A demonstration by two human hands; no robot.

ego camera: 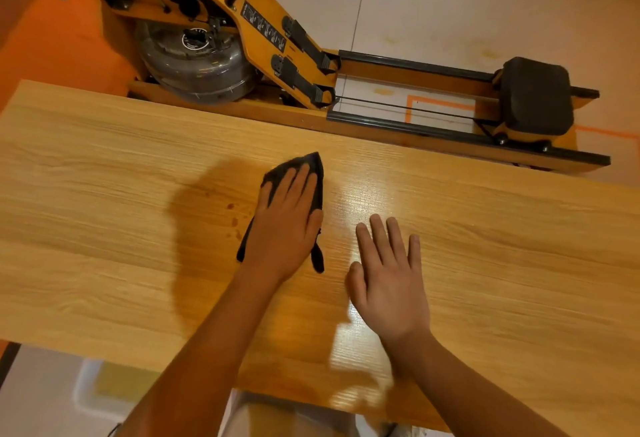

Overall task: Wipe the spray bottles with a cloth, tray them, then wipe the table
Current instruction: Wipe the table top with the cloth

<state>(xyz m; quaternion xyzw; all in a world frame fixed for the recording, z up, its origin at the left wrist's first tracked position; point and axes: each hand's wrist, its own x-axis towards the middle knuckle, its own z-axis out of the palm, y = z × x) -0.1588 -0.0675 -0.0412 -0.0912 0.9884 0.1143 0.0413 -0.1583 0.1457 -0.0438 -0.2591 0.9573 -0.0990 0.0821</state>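
A dark cloth [311, 166] lies on the light wooden table [104, 194] near its middle. My left hand [287, 221] presses flat on the cloth with straight fingers, and cloth corners stick out past the fingertips and beside the wrist. Just to the right, my right hand [388, 273] rests flat on the bare tabletop with its fingers spread, holding nothing. A few small wet spots [233, 218] sit on the wood left of the cloth. No spray bottles or tray show on the table.
A wooden rowing machine [263, 38] with a water tank [197, 62] and black seat [535, 95] stands on the floor just beyond the table's far edge. A pale bin [100, 388] sits on the floor below the near edge, at the left.
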